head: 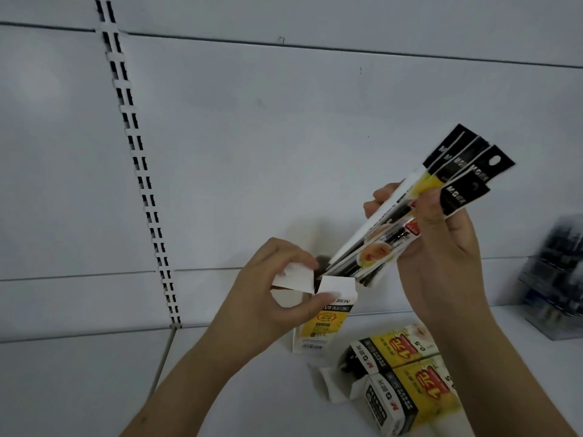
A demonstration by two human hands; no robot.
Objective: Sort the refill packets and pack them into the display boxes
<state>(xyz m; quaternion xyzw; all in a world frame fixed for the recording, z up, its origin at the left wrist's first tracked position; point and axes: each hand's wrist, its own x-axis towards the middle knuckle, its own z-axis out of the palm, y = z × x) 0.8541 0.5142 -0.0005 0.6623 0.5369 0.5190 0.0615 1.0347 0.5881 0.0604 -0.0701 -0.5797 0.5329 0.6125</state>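
Setting: white shop shelving, a back panel with a slotted upright strip (138, 171) at left, and a white shelf (246, 389) carrying the goods.

Right hand (441, 247): raised above the shelf, palm turned toward the camera, fingers and thumb curled round a fanned bundle of refill packets (410, 212). The black header cards point up and to the right; the lower ends slant down and left, at the mouth of the upright display box (318, 323). Whether the ends are already inside cannot be told.

Left hand (271, 288): forearm reaching in from the lower left, thumb and fingers pinching the white top flaps (293, 280) of that box, spreading them and steadying the box, which stands on the shelf against the back panel.

Step in hand, as judged: feeding the bundle into the open box. To do it well, square the fanned packets into one flat stack first, keep the flaps held wide, bring the bundle nearer upright over the opening, and lower it without catching a flap edge. The box looks light and narrow, so the pinch should stay firm lest it tip.

Further out: two more boxes (407, 376) lying on their sides near the right forearm, the nearer ends open. A blurred clear container (555, 279) at far right.
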